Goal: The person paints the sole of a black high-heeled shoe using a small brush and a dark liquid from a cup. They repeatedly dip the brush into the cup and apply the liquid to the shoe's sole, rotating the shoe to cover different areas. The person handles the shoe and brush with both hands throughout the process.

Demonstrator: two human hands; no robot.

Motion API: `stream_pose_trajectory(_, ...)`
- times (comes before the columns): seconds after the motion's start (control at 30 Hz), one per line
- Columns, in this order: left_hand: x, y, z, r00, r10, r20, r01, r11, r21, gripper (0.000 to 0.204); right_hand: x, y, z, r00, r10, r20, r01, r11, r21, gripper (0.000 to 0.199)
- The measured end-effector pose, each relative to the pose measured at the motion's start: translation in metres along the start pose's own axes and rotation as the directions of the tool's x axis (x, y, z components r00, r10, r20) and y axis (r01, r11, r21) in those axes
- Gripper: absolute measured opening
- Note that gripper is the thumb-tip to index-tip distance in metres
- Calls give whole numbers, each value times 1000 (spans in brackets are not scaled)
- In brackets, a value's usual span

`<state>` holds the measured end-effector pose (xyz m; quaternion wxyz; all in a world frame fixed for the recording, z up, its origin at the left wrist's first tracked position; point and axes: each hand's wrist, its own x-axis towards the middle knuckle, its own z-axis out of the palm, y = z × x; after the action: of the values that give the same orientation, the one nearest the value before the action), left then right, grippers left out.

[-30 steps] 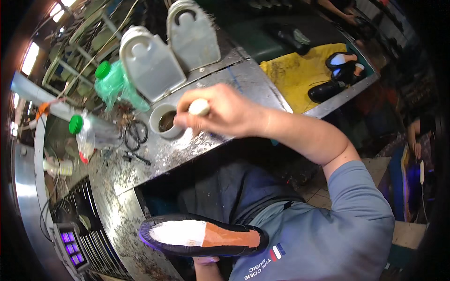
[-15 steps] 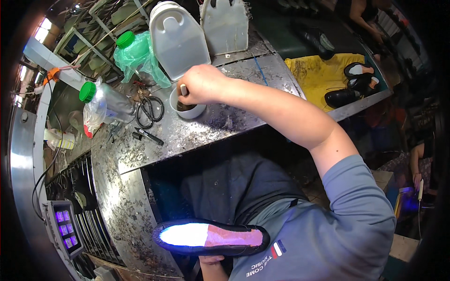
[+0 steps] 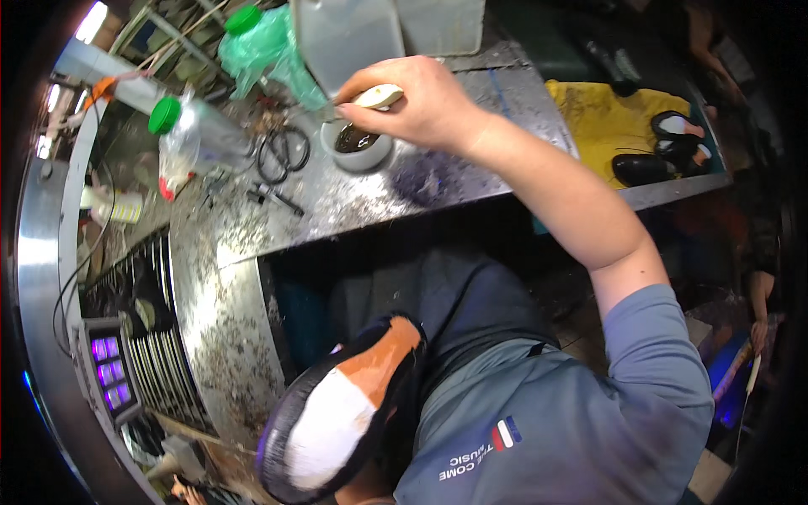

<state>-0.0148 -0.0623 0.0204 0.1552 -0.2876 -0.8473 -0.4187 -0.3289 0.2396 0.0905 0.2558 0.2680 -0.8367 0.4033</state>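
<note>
The steel bench [image 3: 471,181] has bare room right of the bowl [image 3: 358,147], up to a yellow cloth [image 3: 602,126]. Jugs [image 3: 345,38] crowd just behind the bowl; scissors [image 3: 282,151] and a bottle [image 3: 198,139] lie to its left. The shoe [image 3: 337,417] sits low at the lap, the left hand hidden beneath it, grip unclear. The right hand [image 3: 417,105] is closed around a brush [image 3: 379,95] over the bowl.

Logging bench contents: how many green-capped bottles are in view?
2: one clear bottle lying at the bench's left, one green plastic-wrapped bottle at the top by the jugs. Clutter may hide others.
</note>
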Motion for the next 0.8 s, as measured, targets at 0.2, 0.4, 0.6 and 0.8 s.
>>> stream_pose_trajectory(0.2, 65, 20, -14, 995, 78, -56, -51, 926, 373, 48, -26, 9, -13, 971, 157, 179, -196, 954, 226, 29)
stream_pose_trajectory(0.4, 73, 35, -57, 957, 152, 246, -270, 772, 575, 37, -50, -40, -47, 898, 107, 426, -361, 732, 578, 27)
stream_pose_trajectory(0.6, 87, 37, -61, 920, 144, 365, -342, 752, 563, 35, -80, -81, -50, 874, -73, 481, -330, 636, 697, 21)
stream_pose_trajectory(0.8, 86, 38, -62, 916, 133, 378, -349, 727, 590, 32, -82, -93, -27, 898, -189, 398, -229, 572, 788, 15)
